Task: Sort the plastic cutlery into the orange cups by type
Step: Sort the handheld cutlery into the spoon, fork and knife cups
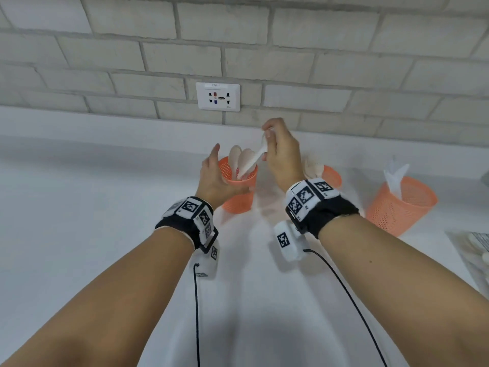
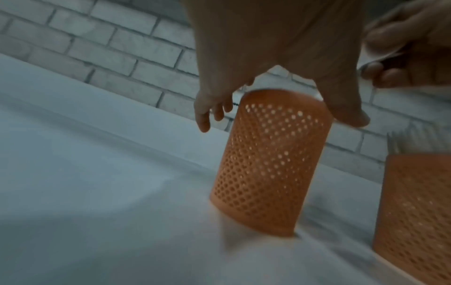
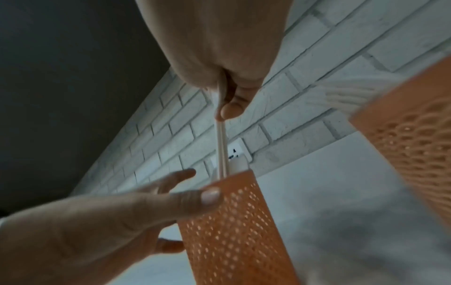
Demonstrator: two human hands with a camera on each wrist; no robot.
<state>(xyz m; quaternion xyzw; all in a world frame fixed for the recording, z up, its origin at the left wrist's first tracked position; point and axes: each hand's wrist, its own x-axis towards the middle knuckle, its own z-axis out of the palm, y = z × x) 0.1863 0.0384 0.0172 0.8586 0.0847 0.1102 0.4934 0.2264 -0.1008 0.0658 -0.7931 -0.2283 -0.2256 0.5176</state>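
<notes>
My left hand [image 1: 211, 169] straddles the top of the left orange mesh cup [image 1: 239, 200]. Its thumb [image 3: 209, 195] presses on the cup's side and its fingers [image 2: 203, 119] stay straight beside it. Several white spoons [image 1: 235, 154] stand bowl-up in this cup. Just above the rim, my right hand [image 1: 280, 154] pinches a white spoon [image 1: 254, 161] by its upper end. The spoon's thin handle [image 3: 222, 146] reaches down into the cup [image 3: 234, 231]. The middle orange cup [image 1: 332, 176] holds forks [image 1: 313, 165], and the right one [image 1: 402, 205] holds knives [image 1: 394, 176].
The cups stand on a white counter [image 1: 105, 207] against a grey brick wall with a white socket plate [image 1: 217, 96]. A clear bag with white cutlery [image 1: 476, 250] lies at the right edge. Black cables [image 1: 197, 313] hang from both wrist cameras.
</notes>
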